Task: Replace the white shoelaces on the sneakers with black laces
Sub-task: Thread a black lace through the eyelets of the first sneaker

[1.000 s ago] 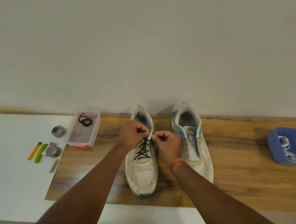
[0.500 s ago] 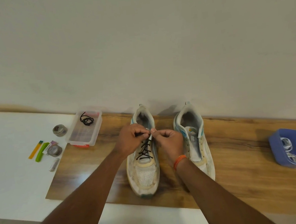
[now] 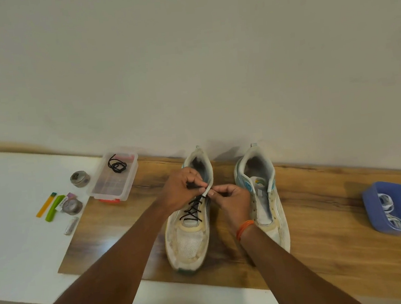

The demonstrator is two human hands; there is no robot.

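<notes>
Two worn white sneakers stand side by side on the wooden board, toes toward me. The left sneaker (image 3: 190,232) carries a black lace (image 3: 192,210) crossed through its eyelets. My left hand (image 3: 182,191) pinches the lace end at the top of that shoe, over the tongue. My right hand (image 3: 231,198), with an orange band at the wrist, pinches the other lace end just right of the tongue. The right sneaker (image 3: 263,194) has no lace. A second black lace (image 3: 116,165) lies coiled in a clear plastic box (image 3: 113,179). White laces (image 3: 389,208) lie in a blue tray (image 3: 396,208).
The wooden board (image 3: 324,213) lies on a white table (image 3: 16,220) against a pale wall. Left of the board are a small round tin (image 3: 79,179), an orange strip (image 3: 46,204), a green strip (image 3: 54,208), a round metal object (image 3: 71,206) and a small silver piece (image 3: 71,225).
Both hands have drawn closer together at the top of the left sneaker, fingertips almost meeting over the tongue. The shoes have not shifted.
</notes>
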